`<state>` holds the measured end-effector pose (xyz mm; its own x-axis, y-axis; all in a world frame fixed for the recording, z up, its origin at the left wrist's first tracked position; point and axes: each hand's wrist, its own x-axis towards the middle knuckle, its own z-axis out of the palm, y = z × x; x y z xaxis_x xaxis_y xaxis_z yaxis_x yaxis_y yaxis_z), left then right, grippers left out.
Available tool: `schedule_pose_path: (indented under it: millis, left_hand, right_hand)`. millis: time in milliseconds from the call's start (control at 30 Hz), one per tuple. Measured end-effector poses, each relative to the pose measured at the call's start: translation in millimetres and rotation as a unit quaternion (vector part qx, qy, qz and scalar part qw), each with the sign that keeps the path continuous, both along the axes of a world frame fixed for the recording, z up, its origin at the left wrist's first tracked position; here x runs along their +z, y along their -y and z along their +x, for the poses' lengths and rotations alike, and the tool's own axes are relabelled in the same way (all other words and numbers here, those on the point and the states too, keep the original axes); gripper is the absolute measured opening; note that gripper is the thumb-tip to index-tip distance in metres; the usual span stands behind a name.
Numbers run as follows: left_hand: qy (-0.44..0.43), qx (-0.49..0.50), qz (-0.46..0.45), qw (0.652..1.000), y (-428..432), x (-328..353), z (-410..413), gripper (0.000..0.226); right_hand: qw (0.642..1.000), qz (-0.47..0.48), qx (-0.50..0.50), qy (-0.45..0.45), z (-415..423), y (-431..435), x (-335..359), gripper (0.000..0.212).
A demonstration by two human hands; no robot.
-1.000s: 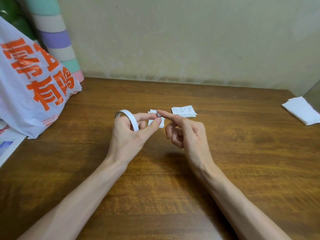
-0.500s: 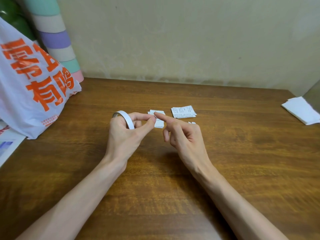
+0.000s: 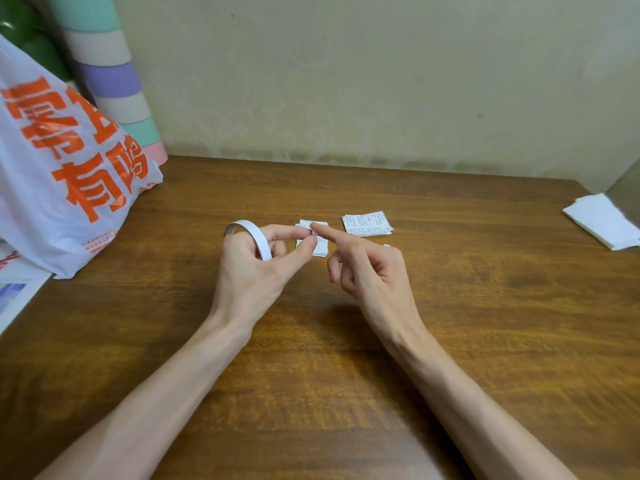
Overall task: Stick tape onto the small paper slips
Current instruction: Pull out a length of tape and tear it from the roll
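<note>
My left hand (image 3: 256, 268) holds a thin white tape ring (image 3: 249, 233) above the wooden table (image 3: 485, 306), with thumb and forefinger pinching the tape's loose end. My right hand (image 3: 367, 268) is just to its right, forefinger stretched out and touching that tape end, the other fingers curled. Behind the fingertips a small printed paper slip (image 3: 317, 249) lies on the table, partly hidden. A second pile of printed slips (image 3: 367, 224) lies a little further right.
A white plastic bag (image 3: 62, 174) with orange lettering fills the left side. A pastel-striped cylinder (image 3: 114, 84) stands behind it against the wall. Folded white paper (image 3: 602, 220) lies at the table's right edge. Printed sheets (image 3: 14, 292) stick out under the bag.
Both hands have stayed near the slips with small shifts. My right forefinger keeps working at the tape end pinched by my left hand. The slips have not moved.
</note>
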<state>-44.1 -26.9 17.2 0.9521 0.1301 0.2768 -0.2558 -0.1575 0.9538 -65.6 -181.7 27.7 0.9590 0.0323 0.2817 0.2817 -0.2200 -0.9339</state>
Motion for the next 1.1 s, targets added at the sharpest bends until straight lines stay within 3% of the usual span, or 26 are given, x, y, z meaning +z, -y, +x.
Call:
schedule_pose_path:
  millis: [567, 767, 867, 1033, 1100]
  left_hand:
    - [-0.011, 0.012, -0.01, 1.0, -0.8, 1.9, -2.0, 0.004]
    - [-0.009, 0.015, -0.004, 1.0, -1.2, 0.1, -0.8, 0.008]
    - [-0.003, 0.014, 0.009, 1.0, -1.2, 0.0, -0.4, 0.01]
    - [-0.006, 0.009, 0.033, 0.999, -1.9, -0.6, 0.2, 0.012]
    - [-0.008, 0.007, 0.038, 0.999, -1.6, -0.2, -0.4, 0.011]
  right_hand:
    - [0.999, -0.025, 0.021, 0.032, 1.1, 2.0, -5.6, 0.069]
    - [0.999, -0.026, 0.011, 0.033, 0.8, 1.8, -6.8, 0.067]
    - [1.0, 0.0, 0.022, 0.021, 0.9, 1.3, -6.4, 0.049]
    - [0.994, 0.1, 0.028, -0.039, 3.8, 4.0, -6.0, 0.057]
    - [0.992, 0.115, 0.021, -0.052, 3.4, 3.4, -3.2, 0.047]
